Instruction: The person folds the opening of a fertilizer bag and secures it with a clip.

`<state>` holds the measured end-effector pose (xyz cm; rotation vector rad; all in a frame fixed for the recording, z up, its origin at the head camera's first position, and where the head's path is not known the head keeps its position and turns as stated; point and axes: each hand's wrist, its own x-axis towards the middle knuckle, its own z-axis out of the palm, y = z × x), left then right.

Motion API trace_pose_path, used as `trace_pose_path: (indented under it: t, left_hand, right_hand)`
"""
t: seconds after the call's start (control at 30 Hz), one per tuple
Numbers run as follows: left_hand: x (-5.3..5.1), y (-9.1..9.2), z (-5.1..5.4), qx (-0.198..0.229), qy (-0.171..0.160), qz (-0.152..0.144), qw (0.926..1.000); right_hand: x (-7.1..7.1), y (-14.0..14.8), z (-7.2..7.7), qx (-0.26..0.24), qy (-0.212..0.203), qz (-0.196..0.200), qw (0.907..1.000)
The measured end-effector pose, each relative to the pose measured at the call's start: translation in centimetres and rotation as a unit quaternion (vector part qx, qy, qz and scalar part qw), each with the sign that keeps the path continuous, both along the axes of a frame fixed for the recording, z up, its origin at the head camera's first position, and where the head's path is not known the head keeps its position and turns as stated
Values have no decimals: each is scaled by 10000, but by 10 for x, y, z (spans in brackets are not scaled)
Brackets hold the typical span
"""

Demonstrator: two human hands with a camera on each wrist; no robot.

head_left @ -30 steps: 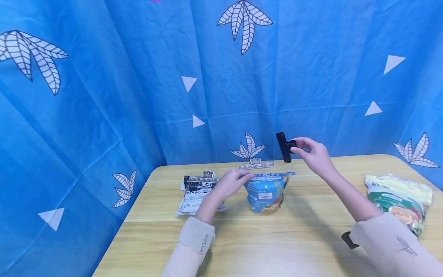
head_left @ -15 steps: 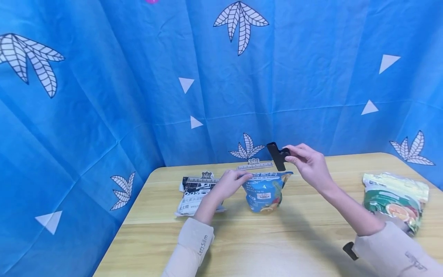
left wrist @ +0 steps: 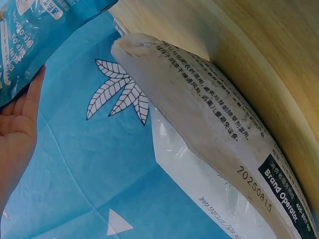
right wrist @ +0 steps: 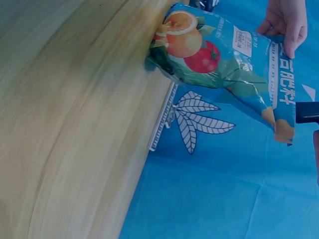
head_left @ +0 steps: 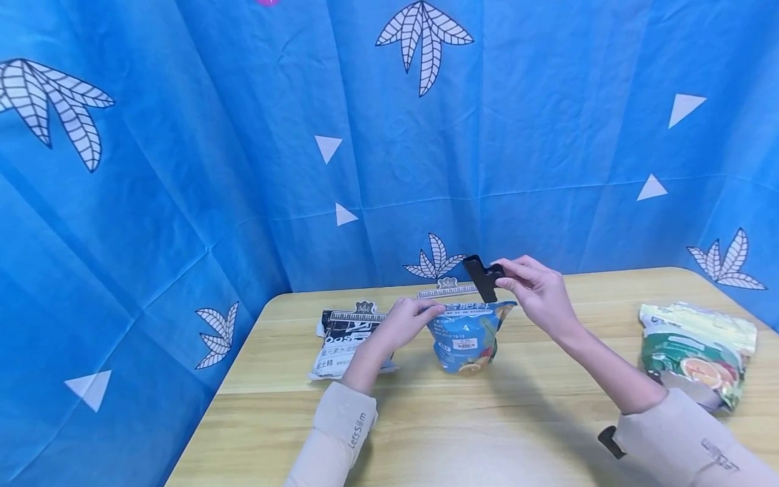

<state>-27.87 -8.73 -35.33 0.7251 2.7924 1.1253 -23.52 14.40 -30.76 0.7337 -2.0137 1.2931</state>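
A blue fertilizer bag [head_left: 465, 341] with fruit pictures stands upright mid-table. My left hand [head_left: 406, 319] pinches its top edge at the left corner, also visible in the right wrist view, where the same hand [right wrist: 286, 22] has thumb and fingers on the bag [right wrist: 234, 64]. Between thumb and fingers, my right hand [head_left: 538, 291] grips a black bag clip [head_left: 483, 279] by its handles. The clip is tilted at the bag's top edge; I cannot tell whether its jaws are around the plastic. Only the clip's end [right wrist: 307, 112] shows in the right wrist view.
A white and black bag [head_left: 333, 355] with an ornate clip [head_left: 359, 315] on top lies left. Another ornate clip [head_left: 447, 291] lies behind the blue bag. At right are green and pale yellow bags [head_left: 694, 358]. A black clip [head_left: 610, 442] lies beside the right sleeve.
My right hand has brought the black clip left and down to the blue bag's top edge. The left hand keeps its pinch on the bag.
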Motion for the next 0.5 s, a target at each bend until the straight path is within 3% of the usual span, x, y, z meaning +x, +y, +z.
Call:
trace_pose_path:
  t: [0.27,0.5]
  left_hand:
    - [0,0,0,-13,26,29,10000]
    - [-1,0,0,-21,38,-6,10000]
  right_hand:
    - [2,-3,0,-81,-91,219,9997]
    - [-12,-1,-13,90,97,241,9996]
